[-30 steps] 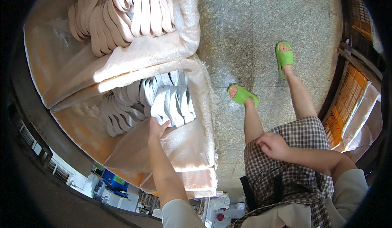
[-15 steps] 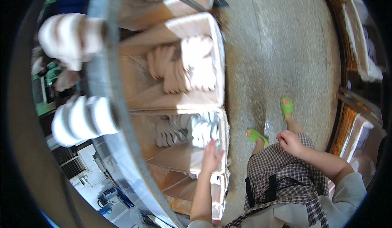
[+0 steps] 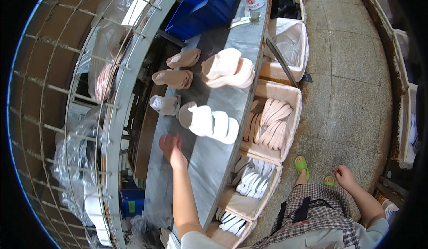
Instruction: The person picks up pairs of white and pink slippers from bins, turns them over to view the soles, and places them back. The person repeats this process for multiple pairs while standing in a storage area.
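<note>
White shoe pieces [image 3: 207,122], overlapping, on grey table [image 3: 206,160]

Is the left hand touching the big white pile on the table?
Apart. The head view shows grey table between the left hand and the white pile.

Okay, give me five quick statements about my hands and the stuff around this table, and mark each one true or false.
1. The left hand is nearer the white stack than the pink stack. True.
2. The slippers are red. False: they are green.
3. The blue crate is farther from the person than the white stack. True.
4. The right hand rests on the table. False: it is well off to the table's right.
5. Lined baskets stand in a row along the table's right side. True.
</note>
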Demonstrator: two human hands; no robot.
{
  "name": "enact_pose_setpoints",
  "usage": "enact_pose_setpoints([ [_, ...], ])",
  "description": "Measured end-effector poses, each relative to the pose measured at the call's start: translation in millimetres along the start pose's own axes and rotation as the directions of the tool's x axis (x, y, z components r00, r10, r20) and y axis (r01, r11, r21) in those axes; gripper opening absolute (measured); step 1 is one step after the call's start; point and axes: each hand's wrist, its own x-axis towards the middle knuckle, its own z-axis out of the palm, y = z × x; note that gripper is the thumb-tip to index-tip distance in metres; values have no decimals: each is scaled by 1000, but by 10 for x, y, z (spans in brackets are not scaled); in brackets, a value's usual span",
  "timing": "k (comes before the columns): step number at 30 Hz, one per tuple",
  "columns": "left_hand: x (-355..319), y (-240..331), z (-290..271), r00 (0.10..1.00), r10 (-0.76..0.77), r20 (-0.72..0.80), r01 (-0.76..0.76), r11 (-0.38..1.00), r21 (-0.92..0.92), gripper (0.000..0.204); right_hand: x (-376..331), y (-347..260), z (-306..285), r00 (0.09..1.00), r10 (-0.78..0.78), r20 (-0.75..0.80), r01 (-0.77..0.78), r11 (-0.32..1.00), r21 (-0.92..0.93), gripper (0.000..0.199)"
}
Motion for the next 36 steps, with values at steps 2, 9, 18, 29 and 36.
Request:
enact_pose_setpoints([
  [2,772,-276,-132,974,-195,-118,178,974,-139,63,80,-233,13,999,32,-33,-32,999,2,13],
  [9,2448,-1294,-217,764,-640,86,619,687,-381,69,536,-719,299,988,157,-10,-157,988,-2,15],
  [18,2599,-1394,-358,959,-200,202,183,978,101,46,949,-862,631,997,73,37,-74,996,41,14],
  [29,-538,399,-433,698,-234,677,715,284,-639,59,1299,-1743,-68,933,-357,36,338,907,252,43],
  [36,-2461,756,763,612,-526,590,696,713,-86,86,666,-2531,-581,647,-749,147,159,321,934,95],
])
